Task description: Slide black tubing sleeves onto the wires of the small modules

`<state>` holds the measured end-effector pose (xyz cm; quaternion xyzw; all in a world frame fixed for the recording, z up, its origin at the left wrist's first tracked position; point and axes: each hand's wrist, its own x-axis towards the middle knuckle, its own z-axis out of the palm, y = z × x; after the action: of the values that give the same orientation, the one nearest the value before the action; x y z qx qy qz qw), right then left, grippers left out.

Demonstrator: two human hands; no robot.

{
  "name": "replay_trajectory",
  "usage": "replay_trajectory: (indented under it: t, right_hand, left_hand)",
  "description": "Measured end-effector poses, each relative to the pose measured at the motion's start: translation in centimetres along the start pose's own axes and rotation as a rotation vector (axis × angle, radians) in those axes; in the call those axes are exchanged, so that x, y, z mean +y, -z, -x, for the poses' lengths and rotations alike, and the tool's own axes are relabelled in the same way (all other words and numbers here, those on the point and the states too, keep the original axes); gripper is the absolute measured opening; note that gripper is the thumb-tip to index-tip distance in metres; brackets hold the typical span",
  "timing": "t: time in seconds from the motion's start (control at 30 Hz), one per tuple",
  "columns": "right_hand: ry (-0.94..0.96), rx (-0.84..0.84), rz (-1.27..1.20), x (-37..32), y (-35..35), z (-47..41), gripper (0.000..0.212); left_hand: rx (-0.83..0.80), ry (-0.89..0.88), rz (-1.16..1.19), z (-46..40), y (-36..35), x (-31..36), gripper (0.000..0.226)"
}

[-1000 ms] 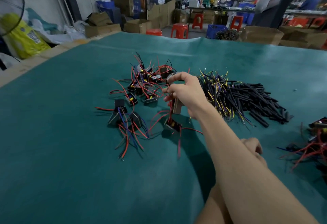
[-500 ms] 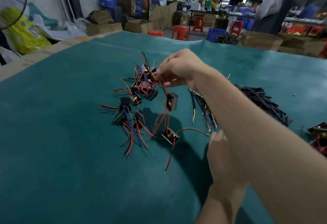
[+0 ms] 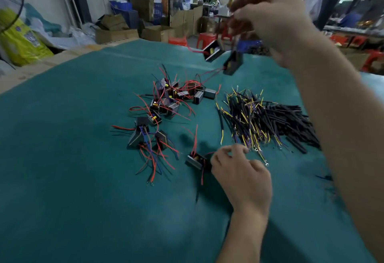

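My right hand [image 3: 272,19] is raised above the far side of the table and pinches red wires. Two small black modules [image 3: 223,58] dangle from those wires. My left hand [image 3: 241,171] rests on the green cloth with curled fingers closed on the right end of a lone module [image 3: 194,160] with red wires. A tangled pile of modules [image 3: 176,96] lies in the middle. A few modules with blue and red wires [image 3: 145,136] lie nearer left. Black tubing sleeves [image 3: 291,117], mixed with yellow and purple wires [image 3: 247,117], lie in a heap at the right.
The green table cloth [image 3: 72,179] stretches wide to the left and front. A wooden table edge [image 3: 31,69] runs along the far left. Beyond it are cardboard boxes [image 3: 116,32], a yellow bag [image 3: 20,42] and red stools [image 3: 205,39].
My right hand has risen from the module pile, lifting two modules by their wires. My left hand has moved forward onto the lone module on the cloth.
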<state>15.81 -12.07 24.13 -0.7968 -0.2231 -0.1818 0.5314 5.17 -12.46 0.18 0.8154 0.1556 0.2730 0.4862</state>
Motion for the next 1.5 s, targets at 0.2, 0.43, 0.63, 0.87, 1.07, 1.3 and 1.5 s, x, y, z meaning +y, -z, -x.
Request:
replay_trajectory:
  t: [0.2,0.43,0.63,0.87,1.07,1.3,1.5]
  right_hand:
    - [-0.036,-0.112,-0.395,1.2,8.9,8.1,0.021]
    - [-0.47,-0.157,-0.585,11.4,12.4,18.5,0.021]
    - [-0.526,0.084,-0.431,16.1,10.6,22.9,0.03]
    - [-0.225,0.111,0.244,16.0,10.5,23.3,0.019]
    - [-0.325,0.142,0.305,16.5,10.8,23.3,0.009]
    - [-0.28,0.074,0.547,16.4,11.0,23.5,0.004]
    - [-0.427,0.176,0.261,16.8,11.1,23.3,0.012]
  left_hand:
    - [0.186,0.03,0.202,-1.2,0.5,-0.3,0.013]
    - [-0.504,0.231,0.784,-0.1,-0.5,2.1,0.039]
    - [-0.648,-0.03,0.537,2.1,-2.1,2.1,0.016]
    - [-0.428,-0.101,0.397,2.6,-2.5,2.0,0.016]
    - [-0.339,-0.159,0.386,2.7,-2.7,1.8,0.015]
    - [-0.314,-0.139,0.35,2.6,-3.2,1.5,0.01]
    - [-0.317,-0.145,0.342,2.7,-3.0,1.6,0.012]
